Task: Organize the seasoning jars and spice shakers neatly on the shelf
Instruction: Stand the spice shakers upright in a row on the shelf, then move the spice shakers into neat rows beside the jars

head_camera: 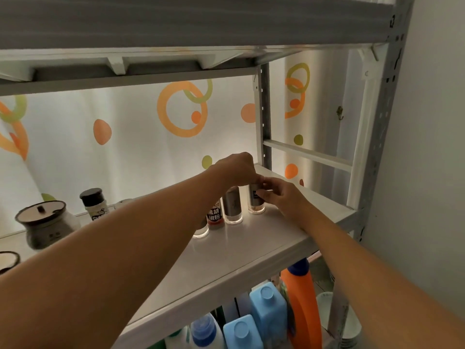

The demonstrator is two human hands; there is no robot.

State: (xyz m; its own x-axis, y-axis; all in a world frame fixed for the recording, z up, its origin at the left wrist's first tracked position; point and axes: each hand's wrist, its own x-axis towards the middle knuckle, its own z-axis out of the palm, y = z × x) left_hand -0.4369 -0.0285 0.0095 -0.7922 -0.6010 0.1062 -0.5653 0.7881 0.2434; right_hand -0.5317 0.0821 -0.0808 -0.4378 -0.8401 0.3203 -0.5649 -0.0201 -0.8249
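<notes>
Grey metal rack with slotted posts. On it a pale, smooth shelf, flat, with a rounded front edge. Behind, a thin white curtain, lit from the back, printed with orange and green rings and dots.

Below the shelf, under its right end, a tall orange plastic bottle with a blue cap. Beside it two square light-blue bottles, seen from above.

At the left end of the shelf, a round ceramic jar, grey and matt, closed by a flat lid with a small dark knob. Just to its right, toward the rear edge, a black-capped shaker with ribbed cap and white label.

Nearer the right end, a row of four slim upright cylinders, running slantwise toward the rear right corner:
- First a clear-bottomed shaker, mostly hidden under the left forearm.
- Then a red-labelled pepper shaker with Chinese characters.
- Then a grey shaker on a thick clear base.
- Last the end shaker, dark body on a clear base, closest to the right edge.

Left grip curled down over the cap of the end shaker, clamped on it from above. Right grip pinching the side of the same shaker, fingertips on its dark label.
</notes>
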